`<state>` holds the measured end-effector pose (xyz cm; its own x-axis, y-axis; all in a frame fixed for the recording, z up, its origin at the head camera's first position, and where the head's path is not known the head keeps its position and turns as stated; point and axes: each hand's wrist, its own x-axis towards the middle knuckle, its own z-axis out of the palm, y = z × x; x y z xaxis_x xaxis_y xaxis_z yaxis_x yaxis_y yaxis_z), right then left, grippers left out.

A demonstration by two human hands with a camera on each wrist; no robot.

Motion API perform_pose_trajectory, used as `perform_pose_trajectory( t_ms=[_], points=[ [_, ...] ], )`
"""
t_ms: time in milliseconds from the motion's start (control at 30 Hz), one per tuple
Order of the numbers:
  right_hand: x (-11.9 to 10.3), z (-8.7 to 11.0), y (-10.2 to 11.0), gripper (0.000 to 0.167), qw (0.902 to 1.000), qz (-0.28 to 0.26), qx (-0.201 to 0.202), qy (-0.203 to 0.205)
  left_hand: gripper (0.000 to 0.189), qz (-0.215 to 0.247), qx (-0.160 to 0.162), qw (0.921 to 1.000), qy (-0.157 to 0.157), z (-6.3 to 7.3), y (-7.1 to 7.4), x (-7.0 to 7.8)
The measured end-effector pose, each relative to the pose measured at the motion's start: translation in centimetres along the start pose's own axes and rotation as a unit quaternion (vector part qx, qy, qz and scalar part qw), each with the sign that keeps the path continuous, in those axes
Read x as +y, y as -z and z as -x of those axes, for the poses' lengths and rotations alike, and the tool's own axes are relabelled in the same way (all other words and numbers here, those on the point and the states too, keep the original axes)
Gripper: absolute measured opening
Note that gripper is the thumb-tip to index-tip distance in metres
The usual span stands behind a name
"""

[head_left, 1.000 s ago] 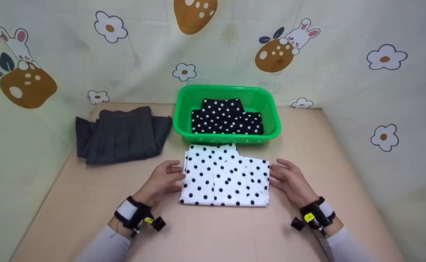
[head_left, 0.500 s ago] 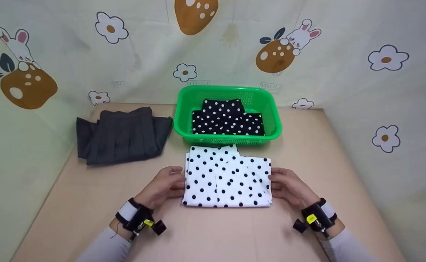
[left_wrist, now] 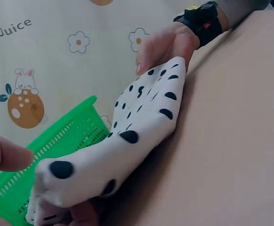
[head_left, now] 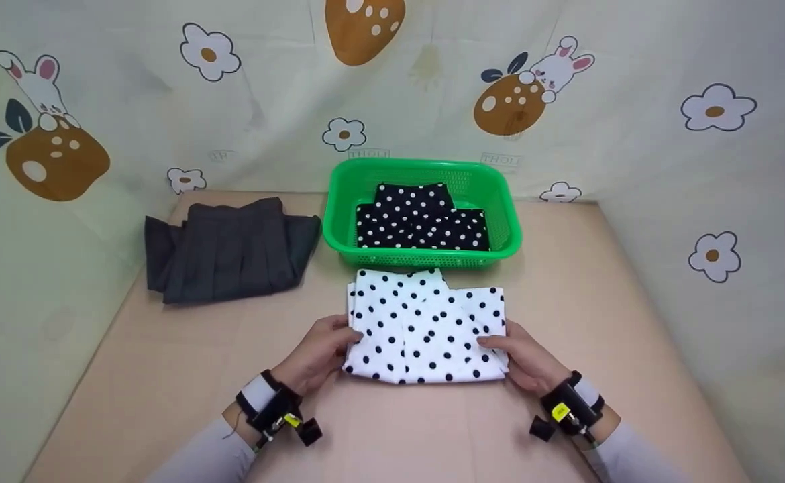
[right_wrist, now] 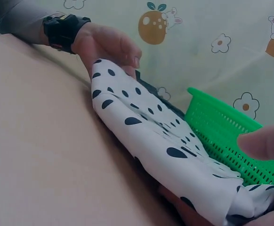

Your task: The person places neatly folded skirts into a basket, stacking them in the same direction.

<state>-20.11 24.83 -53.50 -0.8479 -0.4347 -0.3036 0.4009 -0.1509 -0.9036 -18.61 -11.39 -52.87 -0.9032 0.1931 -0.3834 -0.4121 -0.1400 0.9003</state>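
Note:
A folded white skirt (head_left: pixel 426 329) with black polka dots is held between both hands in front of the basket. My left hand (head_left: pixel 319 352) grips its left side, thumb on top and the other fingers underneath. On the right side my right hand (head_left: pixel 533 359) does the same, its thumb lying over the dotted cloth. In the left wrist view the skirt's near edge (left_wrist: pixel 146 132) bows up off the table, with a dark shadow gap below. The fingers under the cloth are mostly hidden.
A green plastic basket (head_left: pixel 423 255) stands behind the white skirt, with a folded black skirt with white dots (head_left: pixel 419 221) inside. To its left lies a folded dark grey pleated skirt (head_left: pixel 231 251). A printed curtain (head_left: pixel 265 100) surrounds the beige table (head_left: pixel 406 436).
Both hands have moved inward from beside the white skirt, and now grip its sides with thumbs on top. Its sides have lifted slightly. Basket and grey skirt stay put.

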Motion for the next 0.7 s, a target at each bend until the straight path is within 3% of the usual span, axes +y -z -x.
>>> perform_pose_trajectory(
  t_ms=[167,400,700],
  points=[
    [0.7,-0.1,-0.8,0.084,0.9995,0.028,0.004,0.014,0.067,-0.046,0.004,0.9982,-0.038,-0.2,-1.1,-1.3],
    [1.2,-0.2,-1.2,0.088,0.9967,0.06,0.053,0.016,0.068,-0.047,0.01,0.9976,-0.05,-0.6,-1.1,-2.0],
    [1.3,-0.3,-1.2,0.087,0.9949,0.074,0.065,0.016,0.069,-0.044,0.012,0.9968,-0.066,-0.6,-0.9,-2.1]
  ],
)
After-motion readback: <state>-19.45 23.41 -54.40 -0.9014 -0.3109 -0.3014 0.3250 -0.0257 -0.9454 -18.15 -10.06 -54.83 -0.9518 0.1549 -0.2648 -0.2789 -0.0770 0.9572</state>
